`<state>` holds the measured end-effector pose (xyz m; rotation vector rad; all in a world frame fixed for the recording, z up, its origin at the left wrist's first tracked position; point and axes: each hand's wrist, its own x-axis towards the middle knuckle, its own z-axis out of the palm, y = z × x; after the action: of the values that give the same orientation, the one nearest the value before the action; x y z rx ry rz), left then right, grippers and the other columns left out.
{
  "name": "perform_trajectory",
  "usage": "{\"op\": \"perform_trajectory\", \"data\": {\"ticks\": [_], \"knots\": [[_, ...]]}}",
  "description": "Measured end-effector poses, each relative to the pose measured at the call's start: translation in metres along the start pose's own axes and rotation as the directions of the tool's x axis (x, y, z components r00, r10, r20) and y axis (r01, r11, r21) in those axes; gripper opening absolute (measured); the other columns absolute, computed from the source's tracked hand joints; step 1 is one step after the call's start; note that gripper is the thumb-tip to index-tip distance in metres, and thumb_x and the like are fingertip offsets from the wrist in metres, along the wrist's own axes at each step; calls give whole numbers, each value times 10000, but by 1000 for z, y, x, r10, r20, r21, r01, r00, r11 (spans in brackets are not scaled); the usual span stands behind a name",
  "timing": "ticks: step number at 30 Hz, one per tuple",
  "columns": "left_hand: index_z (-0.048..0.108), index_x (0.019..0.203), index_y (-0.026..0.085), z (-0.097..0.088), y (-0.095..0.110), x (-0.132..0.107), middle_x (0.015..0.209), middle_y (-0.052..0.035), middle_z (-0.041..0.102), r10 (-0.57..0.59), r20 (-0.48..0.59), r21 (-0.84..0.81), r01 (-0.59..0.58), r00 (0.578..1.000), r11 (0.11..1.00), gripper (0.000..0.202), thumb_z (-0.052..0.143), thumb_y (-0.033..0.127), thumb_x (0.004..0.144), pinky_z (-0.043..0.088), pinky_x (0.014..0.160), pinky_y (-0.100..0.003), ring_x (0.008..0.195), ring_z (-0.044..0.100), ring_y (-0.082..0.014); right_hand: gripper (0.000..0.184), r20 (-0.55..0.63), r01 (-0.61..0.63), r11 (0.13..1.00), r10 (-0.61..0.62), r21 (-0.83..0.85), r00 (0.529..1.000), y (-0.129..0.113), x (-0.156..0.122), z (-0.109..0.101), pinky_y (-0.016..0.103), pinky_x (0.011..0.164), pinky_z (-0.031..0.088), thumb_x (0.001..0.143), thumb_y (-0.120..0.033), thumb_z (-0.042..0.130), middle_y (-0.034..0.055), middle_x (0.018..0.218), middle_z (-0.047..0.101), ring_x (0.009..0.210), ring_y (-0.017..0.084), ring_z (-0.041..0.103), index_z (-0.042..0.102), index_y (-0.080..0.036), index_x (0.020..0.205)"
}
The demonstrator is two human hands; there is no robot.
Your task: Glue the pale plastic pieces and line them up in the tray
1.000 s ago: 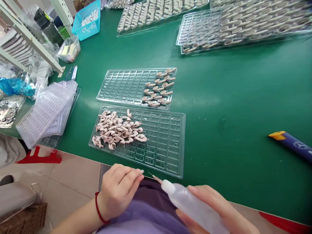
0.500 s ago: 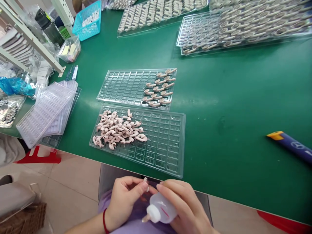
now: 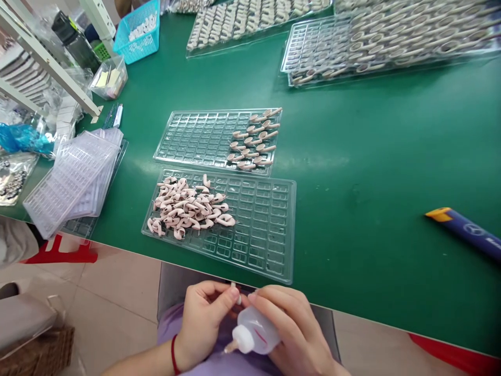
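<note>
Below the table's near edge, over my lap, my right hand (image 3: 291, 326) is wrapped round a small translucent squeeze bottle (image 3: 254, 334) whose white nozzle points down and to the left. My left hand (image 3: 205, 318) is closed in a pinch beside the bottle, its fingertips touching those of the right hand; whatever it pinches is too small to name. Just beyond the hands lies a clear plastic tray (image 3: 266, 235) with a loose pile of pink hooked parts (image 3: 188, 206) on its left side. Behind it a second clear tray (image 3: 195, 138) holds several pink parts (image 3: 256, 138) in pockets at its right end.
A green table (image 3: 371, 172) carries filled trays (image 3: 391, 42) at the back, a stack of empty trays (image 3: 74, 177) at the left, a blue basket (image 3: 139, 31), and a blue and yellow tool (image 3: 465, 230) at the right. Tiled floor shows at lower left.
The right hand turned the bottle from lying nozzle-left and up to nozzle-down and brought it in to meet the left hand. In the last half second both hands barely moved.
</note>
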<state>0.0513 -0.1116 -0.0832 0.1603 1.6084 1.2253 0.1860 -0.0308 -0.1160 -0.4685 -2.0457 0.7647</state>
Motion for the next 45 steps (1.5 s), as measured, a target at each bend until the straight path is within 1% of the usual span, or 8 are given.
{"op": "perform_trajectory", "data": {"ticks": [11, 14, 20, 24, 30, 35, 40, 45], "knots": [[775, 681, 139, 1, 4, 3, 677, -72, 757, 60, 8, 30, -60, 998, 998, 307, 803, 442, 724, 539, 581, -236, 582, 654, -151, 316, 12, 10, 1000, -10, -28, 1000, -1, -1, 2, 335, 768, 526, 852, -3, 554, 100, 993, 620, 904, 196, 602, 601, -134, 1136], [788, 738, 159, -6, 10, 0, 716, -66, 763, 246, 76, 252, -257, 966, 933, 156, 758, 303, 790, 552, 620, -233, 644, 684, -161, 361, 50, -7, 1000, 7, 1, 999, 0, 0, -4, 331, 747, 555, 865, -12, 548, 91, 991, 631, 894, 192, 611, 579, -166, 1190], [762, 933, 145, -22, 28, -6, 740, -53, 704, 744, 347, 568, -759, 571, 318, 111, 725, 144, 829, 544, 589, -203, 635, 656, -129, 389, -1, -95, 994, 95, 45, 995, 7, 6, -33, 270, 642, 576, 834, -100, 684, 51, 927, 597, 789, 160, 612, 561, -197, 1190], [732, 935, 139, -21, 38, -6, 714, -40, 674, 776, 413, 607, -779, 477, 156, 81, 690, 163, 870, 547, 584, -207, 613, 638, -122, 293, -127, -203, 973, 189, -107, 974, 16, 14, -50, 292, 626, 568, 826, -207, 723, 51, 897, 601, 746, 170, 608, 583, -216, 1084], [726, 883, 144, -17, 62, 2, 704, -27, 655, 746, 484, 585, -803, 458, 114, 76, 684, 207, 885, 534, 555, -183, 577, 620, -102, 261, -253, -327, 924, 274, -201, 928, 23, 31, -54, 310, 575, 541, 816, -395, 726, 43, 826, 612, 688, 182, 607, 578, -221, 942], [751, 813, 176, -11, 127, 50, 756, -11, 678, 694, 609, 559, -829, 383, -33, 37, 753, 139, 808, 547, 648, -200, 662, 658, -112, 290, -296, -362, 922, 309, -141, 904, 29, 30, -51, 315, 638, 533, 796, -338, 758, 35, 853, 630, 739, 182, 612, 576, -225, 992], [776, 747, 174, 10, 198, 128, 740, -19, 709, 594, 629, 702, -695, 502, -156, 134, 714, 62, 785, 541, 685, -261, 688, 669, -148, 321, -316, -328, 939, 281, -105, 906, 31, 25, -50, 294, 668, 526, 794, -244, 763, 34, 884, 626, 789, 172, 608, 564, -220, 1045], [778, 740, 165, 17, 222, 167, 752, -25, 745, 504, 660, 714, -674, 557, -190, 221, 638, -7, 747, 531, 705, -258, 717, 688, -163, 302, -319, -312, 945, 267, -99, 910, 32, 25, -52, 284, 671, 536, 800, -224, 754, 35, 885, 621, 783, 164, 610, 563, -214, 1034]]}}
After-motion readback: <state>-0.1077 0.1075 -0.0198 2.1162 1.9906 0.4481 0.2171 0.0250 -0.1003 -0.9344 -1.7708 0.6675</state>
